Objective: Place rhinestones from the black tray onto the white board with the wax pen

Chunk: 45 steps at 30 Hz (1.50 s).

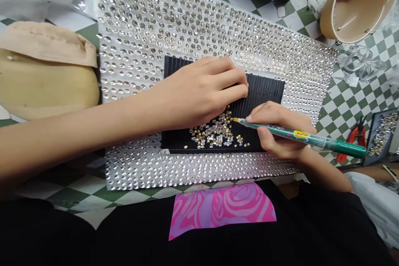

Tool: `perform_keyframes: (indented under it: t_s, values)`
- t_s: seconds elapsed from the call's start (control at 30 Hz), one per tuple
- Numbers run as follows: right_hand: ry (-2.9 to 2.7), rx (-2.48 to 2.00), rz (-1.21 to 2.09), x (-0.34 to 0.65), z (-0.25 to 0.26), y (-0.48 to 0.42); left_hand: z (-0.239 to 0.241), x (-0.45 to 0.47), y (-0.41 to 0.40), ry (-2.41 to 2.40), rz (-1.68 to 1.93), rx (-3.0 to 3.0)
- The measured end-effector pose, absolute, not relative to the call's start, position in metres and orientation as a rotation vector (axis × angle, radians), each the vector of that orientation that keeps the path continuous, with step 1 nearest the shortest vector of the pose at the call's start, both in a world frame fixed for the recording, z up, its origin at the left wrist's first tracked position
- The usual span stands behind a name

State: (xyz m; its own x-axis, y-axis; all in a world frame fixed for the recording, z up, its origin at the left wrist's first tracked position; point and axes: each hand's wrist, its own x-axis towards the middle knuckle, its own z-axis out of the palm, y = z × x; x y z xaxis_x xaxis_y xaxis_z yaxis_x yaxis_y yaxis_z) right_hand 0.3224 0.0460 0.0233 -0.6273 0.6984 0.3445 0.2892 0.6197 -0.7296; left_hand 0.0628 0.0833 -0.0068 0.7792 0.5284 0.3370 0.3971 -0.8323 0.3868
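My right hand (282,122) grips a green pen (327,142) with a cartoon sticker, its yellow tip pointing left at a pile of small rhinestones (218,133). The loose stones, some clear and some gold-backed, lie on a black ridged tray (264,91). Above the tray, my left hand (212,85) is closed with its fingers curled down. Its fingertips are mostly hidden, so I cannot tell what they hold. Under the tray lies a large white sheet (149,29) covered in rows of shiny gems.
A checkered cloth (352,87) covers the table. A beige cup (343,16) stands at the upper right, near coiled clear tubing (363,62). Red-handled pliers (355,137) and another tray of stones (385,133) are at the right. A yellowish padded object (46,79) sits left.
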Motion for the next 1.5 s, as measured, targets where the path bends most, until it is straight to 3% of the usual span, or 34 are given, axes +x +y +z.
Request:
perform_keyframes:
  t_s: [1.5]
  values:
    - [-2.230, -0.683, 0.761, 0.3233, 0.0182, 0.0446, -0.0046, 0.0633, 0.0850, 0.738, 0.552, 2.683]
